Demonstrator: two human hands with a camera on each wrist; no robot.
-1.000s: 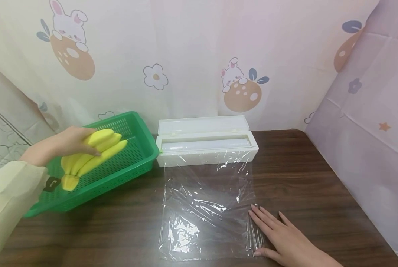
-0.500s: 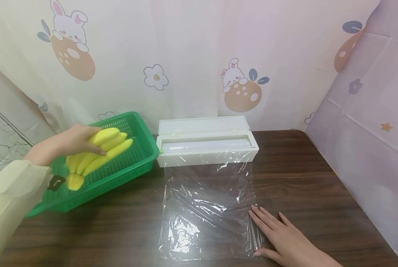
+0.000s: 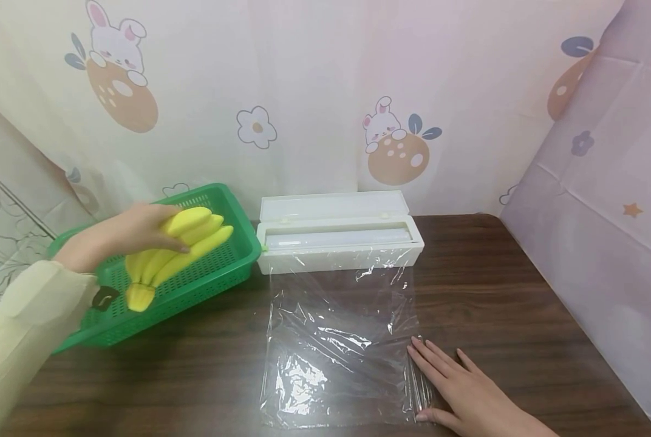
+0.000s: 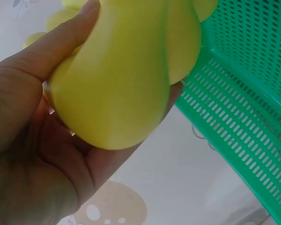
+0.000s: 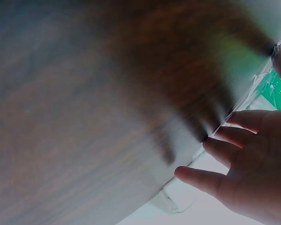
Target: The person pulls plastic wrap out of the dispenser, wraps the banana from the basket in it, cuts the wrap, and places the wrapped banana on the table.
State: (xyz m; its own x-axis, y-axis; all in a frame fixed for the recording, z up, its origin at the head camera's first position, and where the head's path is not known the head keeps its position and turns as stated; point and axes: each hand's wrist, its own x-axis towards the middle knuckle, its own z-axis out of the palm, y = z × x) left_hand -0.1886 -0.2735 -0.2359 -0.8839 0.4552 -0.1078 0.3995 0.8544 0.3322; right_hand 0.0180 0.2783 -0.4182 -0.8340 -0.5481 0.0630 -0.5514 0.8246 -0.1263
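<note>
Rabbit-print curtain [image 3: 314, 73] hanging behind a dark-brown worktop [image 3: 495, 285]

The left hand [image 3: 144, 230] is curling thumb and fingers around a yellow banana bunch [image 3: 198, 241], holding it over a green basket [image 3: 243, 260]. The right hand [image 3: 470, 388] is lying outspread, touching the edge of clear film [image 3: 342, 370]. That creased film is spreading from a white box [image 3: 333, 220] just beside the basket, whose rim is lying between bunch and film.
</note>
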